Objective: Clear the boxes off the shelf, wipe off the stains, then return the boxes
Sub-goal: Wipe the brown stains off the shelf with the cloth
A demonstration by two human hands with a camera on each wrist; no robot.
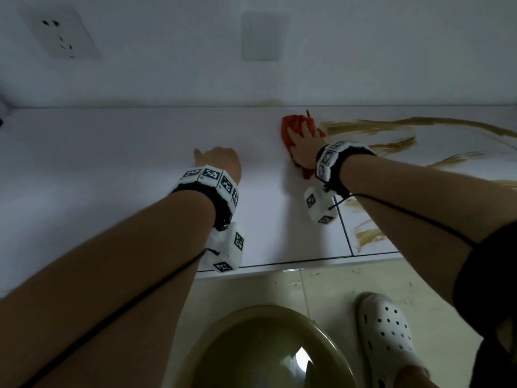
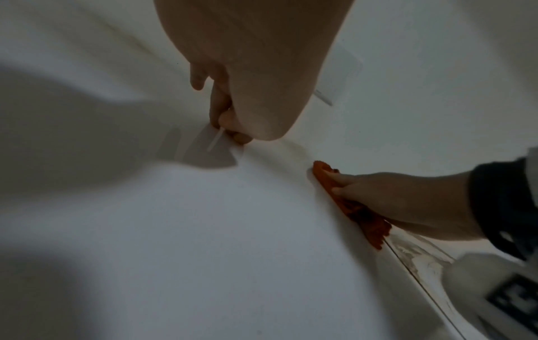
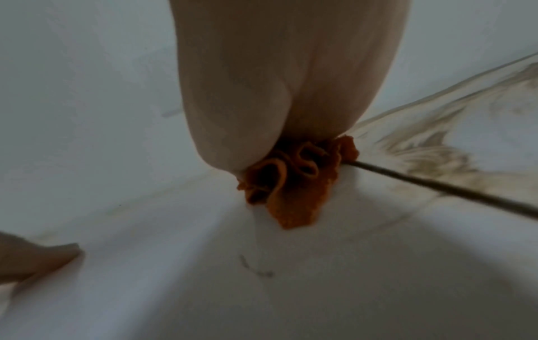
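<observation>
No boxes are in view. On the white tiled shelf (image 1: 112,163) my right hand (image 1: 303,141) presses flat on a bunched orange-red cloth (image 1: 291,127) close to the back wall. The same cloth (image 3: 291,188) shows folded under my palm in the right wrist view. Brown smeared stains (image 1: 391,133) spread over the tile just right of the cloth and down toward the front edge. My left hand (image 1: 221,161) rests on the bare shelf a little left of the cloth, fingers curled under, holding nothing. In the left wrist view the right hand (image 2: 393,197) lies on the cloth (image 2: 358,211).
A wall socket (image 1: 60,33) and a blank cover plate (image 1: 263,36) sit on the white wall above the shelf. A dark tile joint (image 1: 342,225) runs front to back under my right wrist. Below the shelf edge are an olive-green round lid (image 1: 265,348) and a white clog (image 1: 389,331).
</observation>
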